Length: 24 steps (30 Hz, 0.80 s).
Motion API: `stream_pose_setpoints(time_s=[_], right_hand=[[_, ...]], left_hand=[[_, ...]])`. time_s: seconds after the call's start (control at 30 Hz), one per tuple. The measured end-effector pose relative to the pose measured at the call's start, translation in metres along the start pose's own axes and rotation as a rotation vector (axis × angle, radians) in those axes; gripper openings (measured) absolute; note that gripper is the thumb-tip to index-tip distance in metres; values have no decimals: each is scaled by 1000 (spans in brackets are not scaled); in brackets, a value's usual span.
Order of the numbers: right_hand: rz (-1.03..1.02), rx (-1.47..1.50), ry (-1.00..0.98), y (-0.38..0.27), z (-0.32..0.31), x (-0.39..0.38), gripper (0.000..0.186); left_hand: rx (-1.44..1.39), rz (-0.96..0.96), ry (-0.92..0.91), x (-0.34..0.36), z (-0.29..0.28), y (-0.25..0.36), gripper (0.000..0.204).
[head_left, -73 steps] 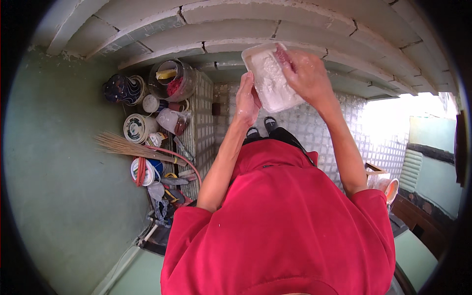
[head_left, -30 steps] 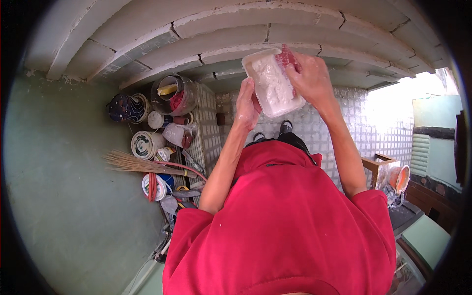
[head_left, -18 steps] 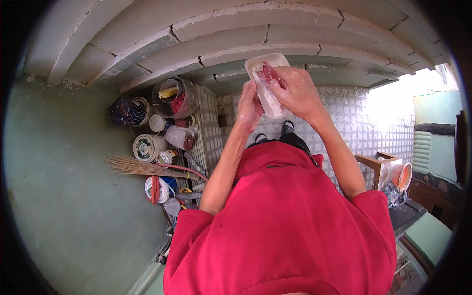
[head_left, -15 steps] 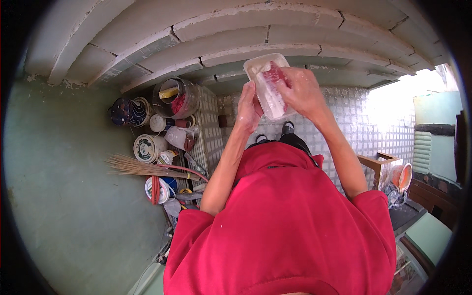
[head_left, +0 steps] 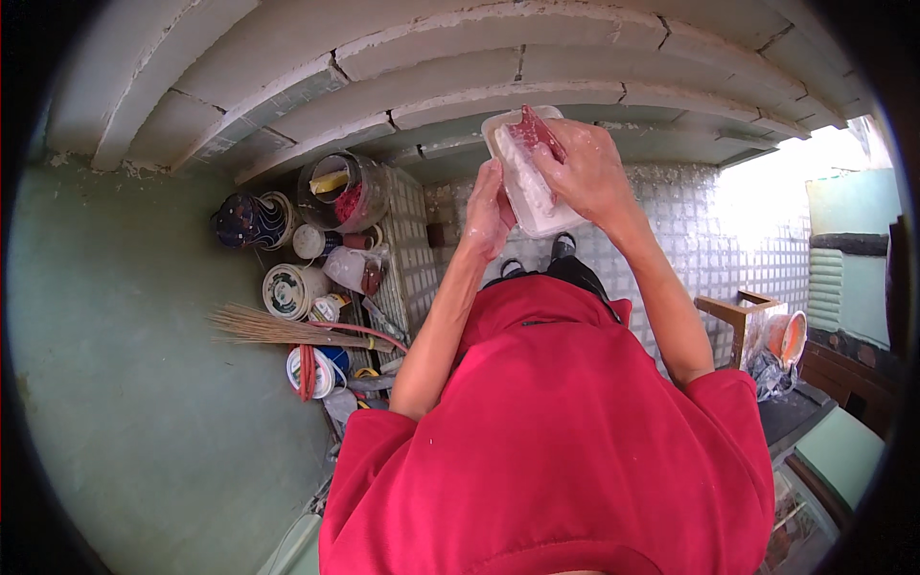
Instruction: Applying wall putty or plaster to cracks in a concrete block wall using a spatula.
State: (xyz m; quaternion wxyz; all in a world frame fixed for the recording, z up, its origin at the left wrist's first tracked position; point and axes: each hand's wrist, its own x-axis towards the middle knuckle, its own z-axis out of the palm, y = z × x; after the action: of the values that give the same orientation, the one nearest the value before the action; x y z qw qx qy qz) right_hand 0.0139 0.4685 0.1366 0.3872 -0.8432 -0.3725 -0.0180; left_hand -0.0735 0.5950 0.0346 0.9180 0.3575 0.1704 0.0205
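Observation:
My left hand (head_left: 487,213) is closed on the near left side of a shallow white plastic tray (head_left: 550,228), held out in front of me. A mass of white paste (head_left: 524,180) lies in the tray. Over the tray, my right hand (head_left: 591,172) grips a red flat scraper (head_left: 530,131), its blade against the paste. Part of the scraper is hidden behind my fingers. White smears mark the skin of both hands.
Pale stepped ledges (head_left: 565,69) with cracked joints run across the far side. To the left stand a clear tub (head_left: 374,196), a white-lidded bucket (head_left: 285,290) and a stick broom (head_left: 259,326). A wooden frame (head_left: 736,316) and an orange-lined bucket (head_left: 788,337) are at the right.
The red scraper has tilted and shifted up toward the tray's far end with my right hand. White paste now shows bunched along the tray. My left hand keeps its hold.

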Motion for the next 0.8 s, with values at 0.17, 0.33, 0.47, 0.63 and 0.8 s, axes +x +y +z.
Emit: stream_pose_setpoints(time_s=[0.17,0.33,0.47,0.63,0.8], right_hand=[[26,-32,-46,13,2,-2,29],[-188,-187,61,16,-12,2,21],[-21,-219,48,24,-2,2,19],[-164,-256,128,39,18,-1,23],[74,36,-3,35,20,-3,26]], left_hand=[[-9,29,-24,0,-1,4,33],[-57,60,-2,0,-6,7,34],[-33,56,1,1,-4,8,34],[7,120,20,2,-10,8,33],[23,41,71,6,-13,12,34]])
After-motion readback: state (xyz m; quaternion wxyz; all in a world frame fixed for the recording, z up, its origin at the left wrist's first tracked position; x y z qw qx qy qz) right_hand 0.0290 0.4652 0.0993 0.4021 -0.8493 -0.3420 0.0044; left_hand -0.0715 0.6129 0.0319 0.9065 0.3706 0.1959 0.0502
